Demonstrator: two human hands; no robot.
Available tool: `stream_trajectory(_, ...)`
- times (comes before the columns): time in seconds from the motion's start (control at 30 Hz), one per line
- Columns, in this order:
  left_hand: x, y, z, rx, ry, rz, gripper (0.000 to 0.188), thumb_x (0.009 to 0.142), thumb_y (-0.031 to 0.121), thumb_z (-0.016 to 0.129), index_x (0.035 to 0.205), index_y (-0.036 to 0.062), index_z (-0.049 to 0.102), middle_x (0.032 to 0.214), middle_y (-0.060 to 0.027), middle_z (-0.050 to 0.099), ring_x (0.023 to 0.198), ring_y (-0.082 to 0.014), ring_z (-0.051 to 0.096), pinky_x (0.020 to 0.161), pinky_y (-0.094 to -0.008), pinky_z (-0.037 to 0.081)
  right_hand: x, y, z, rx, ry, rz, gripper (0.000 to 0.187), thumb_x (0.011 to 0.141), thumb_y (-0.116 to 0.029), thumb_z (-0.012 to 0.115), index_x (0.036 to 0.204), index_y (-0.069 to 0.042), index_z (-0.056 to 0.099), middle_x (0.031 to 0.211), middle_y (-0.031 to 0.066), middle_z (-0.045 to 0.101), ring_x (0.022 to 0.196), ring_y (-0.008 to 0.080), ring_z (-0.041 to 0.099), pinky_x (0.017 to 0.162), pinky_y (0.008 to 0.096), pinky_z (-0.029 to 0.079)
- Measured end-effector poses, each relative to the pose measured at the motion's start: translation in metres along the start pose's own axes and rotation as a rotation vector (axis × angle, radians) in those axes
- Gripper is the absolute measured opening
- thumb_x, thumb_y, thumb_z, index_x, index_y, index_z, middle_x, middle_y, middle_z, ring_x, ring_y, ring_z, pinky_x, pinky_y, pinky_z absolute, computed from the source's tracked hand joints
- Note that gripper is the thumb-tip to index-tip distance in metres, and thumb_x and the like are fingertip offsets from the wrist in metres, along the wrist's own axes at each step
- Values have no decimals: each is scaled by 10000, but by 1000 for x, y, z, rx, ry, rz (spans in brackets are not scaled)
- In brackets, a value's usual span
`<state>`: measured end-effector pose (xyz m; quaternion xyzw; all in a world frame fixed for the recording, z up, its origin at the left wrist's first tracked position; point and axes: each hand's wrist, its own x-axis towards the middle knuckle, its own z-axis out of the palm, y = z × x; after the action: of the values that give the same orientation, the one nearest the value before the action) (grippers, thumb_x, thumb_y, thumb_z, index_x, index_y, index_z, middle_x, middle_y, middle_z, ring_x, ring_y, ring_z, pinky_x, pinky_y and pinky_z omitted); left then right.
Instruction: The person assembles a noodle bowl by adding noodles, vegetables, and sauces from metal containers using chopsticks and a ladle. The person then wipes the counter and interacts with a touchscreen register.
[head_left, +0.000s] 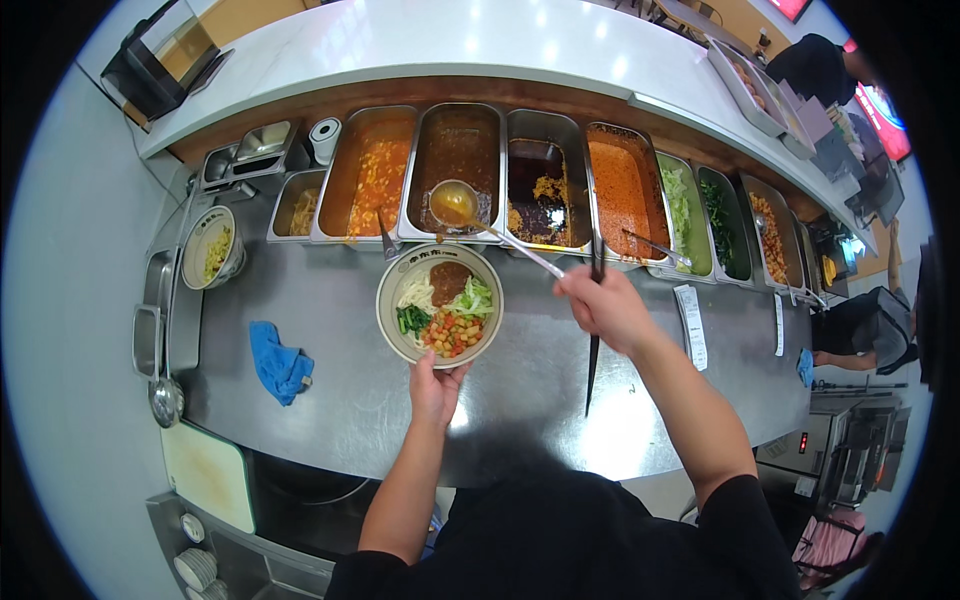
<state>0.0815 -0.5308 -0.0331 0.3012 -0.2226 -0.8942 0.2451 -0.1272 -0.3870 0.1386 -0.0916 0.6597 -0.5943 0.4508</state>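
Note:
My left hand [437,392] is closed on the near rim of a cream bowl [386,318]. In the bowl lie pale noodles, brown sauce, shredded lettuce, dark greens and diced orange-tan topping. My right hand [612,312] grips the handle of a metal ladle [453,203] and a pair of dark chopsticks [593,372], which point toward me. The ladle's cup, with amber liquid in it, is over the near part of the brown sauce pan [458,135], just beyond the bowl; whether it touches the sauce I cannot tell.
Alongside stand an orange stew pan [381,152], a dark oily sauce pan [540,160], a red-orange sauce pan [628,185] and a lettuce pan [683,210]. Left are another bowl [198,275] and a blue cloth [278,362]. Receipts [692,325] lie right; people are at far right.

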Motion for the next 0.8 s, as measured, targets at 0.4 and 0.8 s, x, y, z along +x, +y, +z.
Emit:
stream_trajectory(0.4, 4, 49, -35, 14, 60, 8, 434, 968, 236, 335, 1321, -14, 359, 1273, -193, 496, 1101, -320, 563, 894, -442, 521, 70, -41, 55, -1569, 268, -268, 346, 850, -365, 606, 817, -24, 651, 742, 162, 658, 734, 314, 660, 680, 434, 511)
stream_trajectory(0.8, 6, 70, -44, 3, 93, 44, 409, 974, 210, 326, 1298, -35, 368, 1258, -201, 502, 1088, -302, 576, 856, -410, 549, 182, -13, 207, -542, 62, 100, 351, 823, -267, 656, 936, 61, 607, 838, 182, 649, 751, 281, 655, 660, 366, 514)
